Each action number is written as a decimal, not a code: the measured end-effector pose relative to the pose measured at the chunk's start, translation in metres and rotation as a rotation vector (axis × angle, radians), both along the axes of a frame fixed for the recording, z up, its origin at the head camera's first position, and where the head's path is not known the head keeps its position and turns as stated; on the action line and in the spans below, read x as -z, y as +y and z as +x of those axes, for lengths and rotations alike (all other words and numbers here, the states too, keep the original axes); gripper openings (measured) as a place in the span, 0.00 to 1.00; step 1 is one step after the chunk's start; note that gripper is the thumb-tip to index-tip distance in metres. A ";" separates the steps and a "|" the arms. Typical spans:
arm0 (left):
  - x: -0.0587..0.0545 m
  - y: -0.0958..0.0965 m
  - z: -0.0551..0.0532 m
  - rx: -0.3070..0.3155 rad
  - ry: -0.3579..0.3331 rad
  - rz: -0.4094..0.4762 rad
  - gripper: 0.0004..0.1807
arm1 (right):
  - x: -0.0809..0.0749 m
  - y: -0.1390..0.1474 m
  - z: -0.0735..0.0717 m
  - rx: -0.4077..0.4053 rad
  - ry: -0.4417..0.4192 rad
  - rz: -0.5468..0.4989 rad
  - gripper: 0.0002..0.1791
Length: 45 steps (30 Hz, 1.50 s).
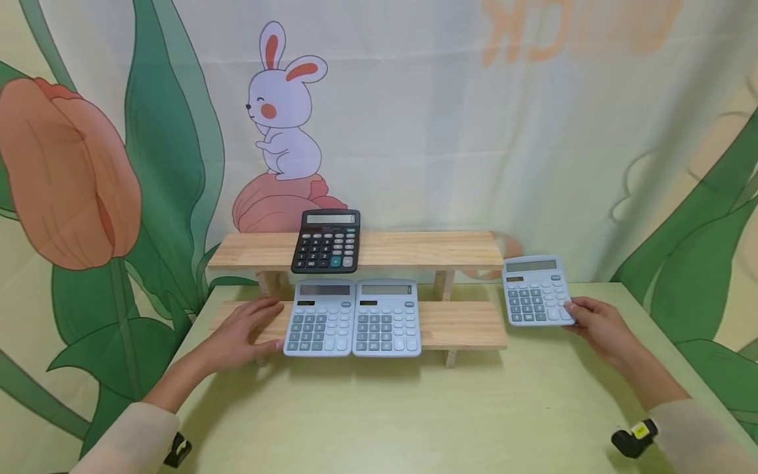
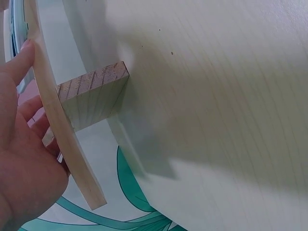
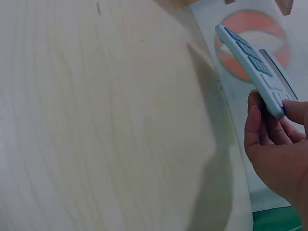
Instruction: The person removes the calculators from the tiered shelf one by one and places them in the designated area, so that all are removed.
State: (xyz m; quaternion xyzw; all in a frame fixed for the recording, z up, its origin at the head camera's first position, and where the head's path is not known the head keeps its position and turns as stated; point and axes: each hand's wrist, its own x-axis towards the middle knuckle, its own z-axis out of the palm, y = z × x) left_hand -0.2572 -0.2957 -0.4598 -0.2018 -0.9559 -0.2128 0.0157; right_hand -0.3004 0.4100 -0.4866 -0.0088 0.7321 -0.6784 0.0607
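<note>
In the head view, my right hand [image 1: 601, 326] pinches a light blue calculator [image 1: 533, 289] by its lower right corner, thumb on the front and fingers behind. The calculator is held up in the air beside the shelf's right end, and the right wrist view shows it tilted. On the lower step stand two more light blue calculators side by side, a left one [image 1: 320, 317] and a right one [image 1: 387, 317]. My left hand [image 1: 239, 332] is at the lower step's left end, its thumb tip at the left calculator's edge and its fingers loosely bent. A black calculator [image 1: 326, 241] leans on the upper step.
The two-step wooden shelf has an upper board [image 1: 429, 249] and a lower board [image 1: 458, 324] on wooden legs. It stands at the back of a pale green table [image 1: 379, 415]. Behind hangs a printed cloth [image 1: 414, 131] with a rabbit and tulips.
</note>
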 end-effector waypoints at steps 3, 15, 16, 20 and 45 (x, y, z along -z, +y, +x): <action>0.001 0.000 0.000 -0.003 -0.005 0.006 0.45 | 0.005 -0.002 -0.004 0.008 -0.014 0.111 0.34; 0.002 0.000 0.000 -0.003 -0.002 0.005 0.45 | 0.019 -0.008 -0.012 0.031 -0.066 0.215 0.36; 0.002 0.000 0.000 -0.003 -0.001 0.006 0.45 | 0.020 -0.008 -0.012 0.034 -0.061 0.226 0.36; 0.001 0.000 0.001 -0.005 0.000 0.006 0.45 | 0.020 -0.009 -0.013 0.040 -0.041 0.293 0.36; 0.001 -0.001 0.001 -0.002 -0.016 0.017 0.45 | 0.024 -0.017 -0.014 0.155 0.112 0.826 0.25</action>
